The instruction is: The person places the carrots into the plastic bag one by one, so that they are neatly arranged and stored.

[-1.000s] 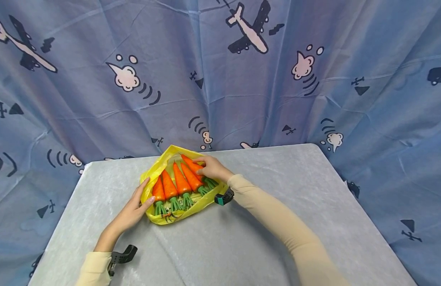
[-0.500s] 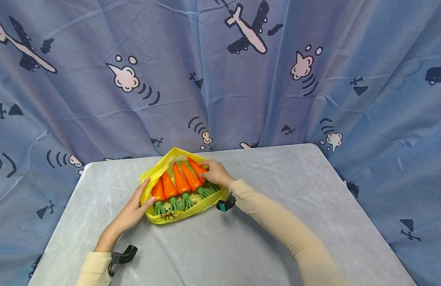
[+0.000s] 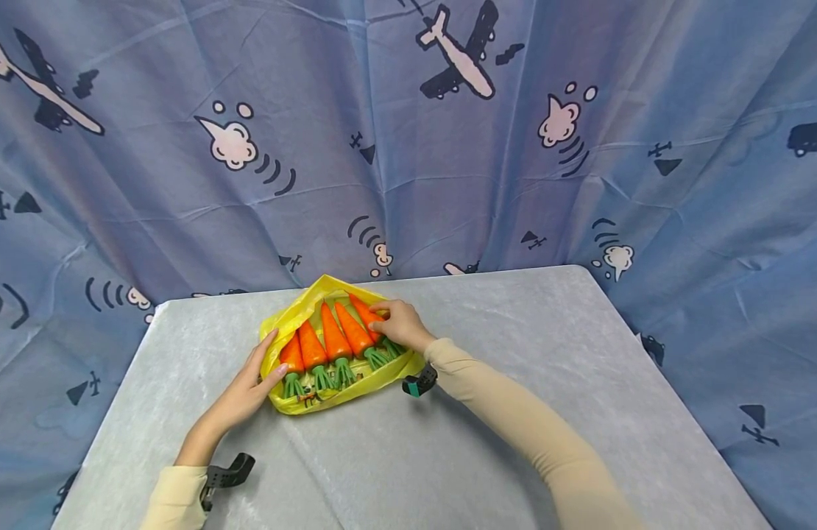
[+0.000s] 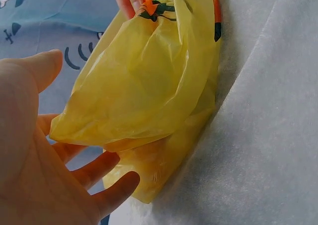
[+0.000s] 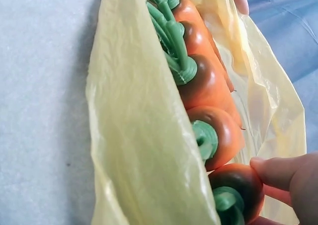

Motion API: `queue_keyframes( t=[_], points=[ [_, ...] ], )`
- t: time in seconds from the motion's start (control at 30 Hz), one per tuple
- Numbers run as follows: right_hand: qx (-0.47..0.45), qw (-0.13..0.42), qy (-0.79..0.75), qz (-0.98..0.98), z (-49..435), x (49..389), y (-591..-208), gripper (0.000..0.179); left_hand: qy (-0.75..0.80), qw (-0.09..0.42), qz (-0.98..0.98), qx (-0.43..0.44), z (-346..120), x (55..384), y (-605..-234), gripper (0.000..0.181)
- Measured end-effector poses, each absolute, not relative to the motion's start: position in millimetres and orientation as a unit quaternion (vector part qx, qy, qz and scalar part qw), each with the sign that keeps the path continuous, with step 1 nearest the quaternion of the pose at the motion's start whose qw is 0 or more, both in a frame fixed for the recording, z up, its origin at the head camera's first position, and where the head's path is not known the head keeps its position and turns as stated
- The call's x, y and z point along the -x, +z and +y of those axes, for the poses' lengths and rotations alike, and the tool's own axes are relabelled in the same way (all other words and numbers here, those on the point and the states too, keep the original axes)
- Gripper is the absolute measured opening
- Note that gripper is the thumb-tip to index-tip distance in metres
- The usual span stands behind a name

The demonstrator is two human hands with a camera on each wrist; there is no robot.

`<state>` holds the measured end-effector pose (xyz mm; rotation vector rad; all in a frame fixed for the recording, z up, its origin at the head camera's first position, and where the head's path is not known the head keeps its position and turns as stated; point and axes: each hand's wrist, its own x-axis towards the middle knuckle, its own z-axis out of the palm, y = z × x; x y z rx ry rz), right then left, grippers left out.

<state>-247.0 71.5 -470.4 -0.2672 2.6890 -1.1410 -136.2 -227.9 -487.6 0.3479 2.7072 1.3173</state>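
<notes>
An open yellow plastic bag (image 3: 390,374) lies on the table with several orange carrots (image 3: 333,331) inside, side by side, their green stems toward the near edge. My right hand (image 3: 403,324) pinches the rightmost carrot (image 3: 362,309); in the right wrist view its thumb presses on the orange top of this carrot (image 5: 251,183). At the bag's left edge my left hand (image 3: 248,384) rests with fingers spread and thumb apart. Seen from the left wrist, the fingers (image 4: 117,192) of that hand are extended at the bag's side (image 4: 139,96). The carrot tips are partly hidden by the bag's folds.
A pale grey cloth covers the table (image 3: 488,442). Behind its far edge hangs a blue curtain (image 3: 408,162) printed with planes and clouds. Each wrist carries a black camera strap (image 3: 231,472).
My right hand has shifted slightly right and toward me with the rightmost carrot, opening a gap beside the neighbouring carrot. My left hand stays in the same place.
</notes>
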Motion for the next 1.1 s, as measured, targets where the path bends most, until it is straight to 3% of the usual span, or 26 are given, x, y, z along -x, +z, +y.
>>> queue_keyframes(
  t=[1.1],
  points=[
    [0.086,0.096,-0.422,0.897,80,243,-486,0.040,0.438,0.056,0.890,-0.118,-230,137,-486,0.073]
  ],
)
